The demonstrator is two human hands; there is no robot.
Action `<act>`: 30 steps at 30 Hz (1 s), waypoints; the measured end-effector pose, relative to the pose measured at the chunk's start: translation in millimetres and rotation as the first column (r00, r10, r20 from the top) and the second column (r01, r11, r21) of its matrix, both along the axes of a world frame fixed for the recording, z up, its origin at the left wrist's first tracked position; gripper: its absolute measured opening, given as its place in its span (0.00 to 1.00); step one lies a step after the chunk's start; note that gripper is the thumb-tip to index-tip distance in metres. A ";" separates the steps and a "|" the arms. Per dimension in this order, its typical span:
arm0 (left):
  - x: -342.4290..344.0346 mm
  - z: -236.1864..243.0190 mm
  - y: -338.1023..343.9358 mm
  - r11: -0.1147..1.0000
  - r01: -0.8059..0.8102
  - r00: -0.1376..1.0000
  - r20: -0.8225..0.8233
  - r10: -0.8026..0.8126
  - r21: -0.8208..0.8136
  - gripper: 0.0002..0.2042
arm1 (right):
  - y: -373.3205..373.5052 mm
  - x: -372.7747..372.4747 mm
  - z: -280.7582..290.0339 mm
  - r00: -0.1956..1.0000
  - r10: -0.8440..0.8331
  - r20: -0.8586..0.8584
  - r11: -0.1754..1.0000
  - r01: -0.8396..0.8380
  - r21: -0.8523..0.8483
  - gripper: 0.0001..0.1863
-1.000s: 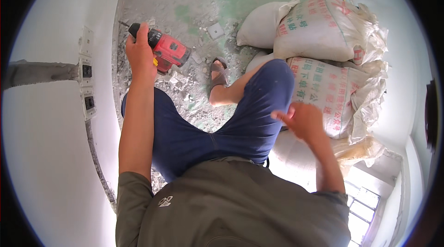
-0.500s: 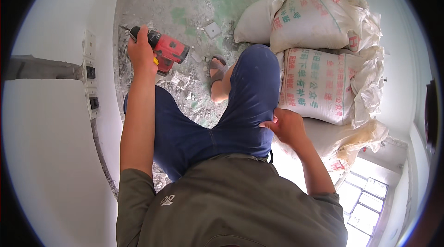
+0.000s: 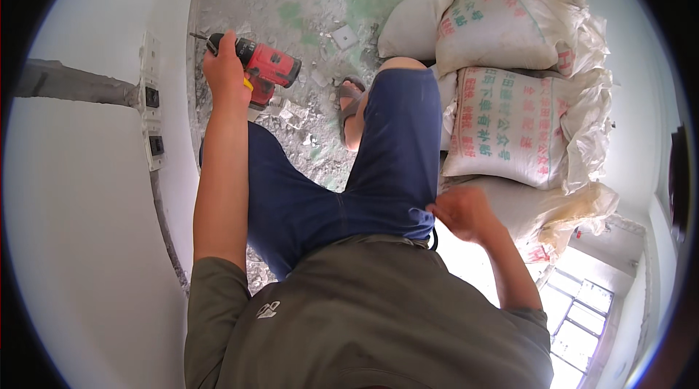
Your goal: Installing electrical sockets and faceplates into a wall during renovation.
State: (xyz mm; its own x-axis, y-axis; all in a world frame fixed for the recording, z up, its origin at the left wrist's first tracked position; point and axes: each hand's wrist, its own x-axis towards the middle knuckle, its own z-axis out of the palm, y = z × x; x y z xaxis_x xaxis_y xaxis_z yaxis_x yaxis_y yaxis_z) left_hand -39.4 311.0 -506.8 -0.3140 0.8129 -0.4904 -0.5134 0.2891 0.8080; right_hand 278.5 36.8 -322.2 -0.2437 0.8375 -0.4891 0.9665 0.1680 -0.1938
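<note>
My left hand (image 3: 227, 72) is closed around a red and black cordless drill (image 3: 273, 65), near its black front end. The drill lies sideways above my left knee, and its thin bit points left toward the wall. A small yellow patch shows beside my fingers. At my right hip, my right hand (image 3: 466, 213) is closed, its fingertips pinching the cloth of the blue shorts (image 3: 400, 149) at the outer thigh. My right knee is bare beyond the hem.
White printed sacks (image 3: 502, 123) are stacked on my right. Along the left, a white wall (image 3: 87, 192) carries a strip of socket boxes (image 3: 151, 98) and a cut groove. Rubble and a pale square plate (image 3: 344, 37) lie on the dusty floor. A bright window (image 3: 579, 316) stands at lower right.
My right hand has slid back along the thigh toward the hip, drawing the shorts up and baring the knee. The drill stays in my left hand; the whole view has shifted slightly.
</note>
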 end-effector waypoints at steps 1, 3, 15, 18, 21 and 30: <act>1.5 -1.0 1.5 1.000 -0.006 1.000 0.018 0.006 0.029 0.12 | -24.3 6.0 -12.2 0.999 0.037 -0.022 0.997 -0.038 -0.070 0.16; 1.0 -1.9 2.4 0.998 -0.017 0.999 0.033 0.015 0.052 0.11 | -47.6 11.7 -17.8 0.996 0.075 -0.051 0.986 -0.082 -0.144 0.15; -35.1 -16.2 -9.2 0.999 0.034 0.998 -0.055 -0.033 0.018 0.13 | 97.2 -45.7 -4.8 0.905 0.206 -0.373 0.979 -0.187 0.086 0.11; -25.8 -7.5 -14.1 0.998 0.009 1.000 -0.018 -0.008 0.057 0.13 | 73.5 -59.0 -60.4 0.616 0.681 -0.396 0.722 -0.653 0.227 0.14; -23.5 -1.3 -13.6 0.998 0.044 0.997 -0.070 -0.041 0.045 0.13 | 163.1 7.9 -101.5 0.522 0.787 0.329 0.617 -0.671 -0.411 0.19; -35.3 -6.8 -29.0 0.996 0.048 0.990 0.126 -0.057 0.074 0.17 | 239.4 -117.6 -186.7 0.890 0.265 -0.370 0.880 -0.066 0.471 0.26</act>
State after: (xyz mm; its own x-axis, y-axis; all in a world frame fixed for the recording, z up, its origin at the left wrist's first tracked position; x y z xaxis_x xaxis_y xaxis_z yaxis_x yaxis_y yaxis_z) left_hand -74.7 282.0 -513.7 -0.2086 0.8607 -0.4644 -0.5996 0.2626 0.7560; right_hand 160.9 276.2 -508.9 -0.4926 0.8653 0.0929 0.7623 0.4806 -0.4335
